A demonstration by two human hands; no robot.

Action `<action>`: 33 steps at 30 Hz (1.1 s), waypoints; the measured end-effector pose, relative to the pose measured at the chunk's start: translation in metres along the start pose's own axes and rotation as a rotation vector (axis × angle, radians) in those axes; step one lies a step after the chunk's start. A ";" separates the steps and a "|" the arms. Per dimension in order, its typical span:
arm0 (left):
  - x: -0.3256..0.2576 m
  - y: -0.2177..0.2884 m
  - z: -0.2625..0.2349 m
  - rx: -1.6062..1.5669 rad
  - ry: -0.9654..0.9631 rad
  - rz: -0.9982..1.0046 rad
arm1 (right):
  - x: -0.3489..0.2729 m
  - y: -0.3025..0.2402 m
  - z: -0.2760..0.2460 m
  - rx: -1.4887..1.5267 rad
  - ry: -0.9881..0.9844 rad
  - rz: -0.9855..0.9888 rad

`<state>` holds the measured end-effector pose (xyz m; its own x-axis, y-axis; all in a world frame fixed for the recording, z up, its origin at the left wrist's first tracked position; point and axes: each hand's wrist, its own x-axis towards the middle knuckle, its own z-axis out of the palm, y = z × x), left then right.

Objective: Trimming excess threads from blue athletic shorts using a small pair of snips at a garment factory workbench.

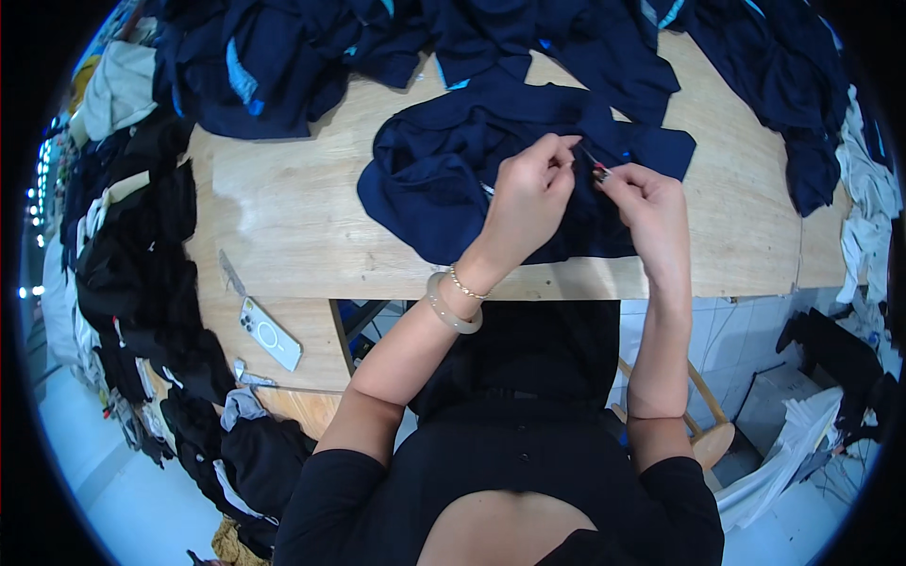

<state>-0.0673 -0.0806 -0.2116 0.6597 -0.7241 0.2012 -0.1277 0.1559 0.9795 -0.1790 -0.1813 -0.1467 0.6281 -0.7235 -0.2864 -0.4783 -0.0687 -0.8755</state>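
Observation:
A navy blue garment [444, 141] lies bunched on the wooden table in front of me. Over its right part, my right hand [646, 203] pinches a small pointed tool [598, 171] with a red part and a thin dark tip. The tip points up and left, toward my left hand. Beside it, my left hand [536, 184] is closed in a pinch above the cloth, thumb and index finger together. Whatever lies between those fingertips is too small to make out. A bracelet and a bangle [453, 304] circle my left wrist.
More navy garments with light blue parts [255, 75] are heaped along the table's far edge. On the left lie a phone [270, 334], a narrow metal tool [231, 274] and piled black clothes [142, 255]. A wooden stool [713, 439] stands below right.

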 end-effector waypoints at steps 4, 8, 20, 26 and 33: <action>-0.014 0.026 -0.011 0.258 0.107 0.107 | -0.005 -0.003 -0.012 0.040 -0.069 0.045; -0.051 0.075 -0.061 0.425 -0.517 -0.097 | -0.011 -0.009 -0.036 0.089 0.005 0.072; 0.018 0.022 -0.108 1.019 0.061 0.086 | -0.003 -0.020 0.010 0.401 -0.042 -0.343; -0.018 0.069 -0.157 0.803 0.210 -0.032 | 0.000 -0.004 -0.011 0.349 0.061 -0.289; -0.035 0.073 -0.168 0.768 0.295 -0.078 | 0.010 0.000 0.025 0.239 0.091 -0.500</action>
<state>0.0253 0.0689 -0.1491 0.8413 -0.4911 0.2258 -0.4734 -0.4678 0.7464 -0.1572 -0.1714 -0.1593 0.6823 -0.6998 0.2115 0.0234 -0.2683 -0.9630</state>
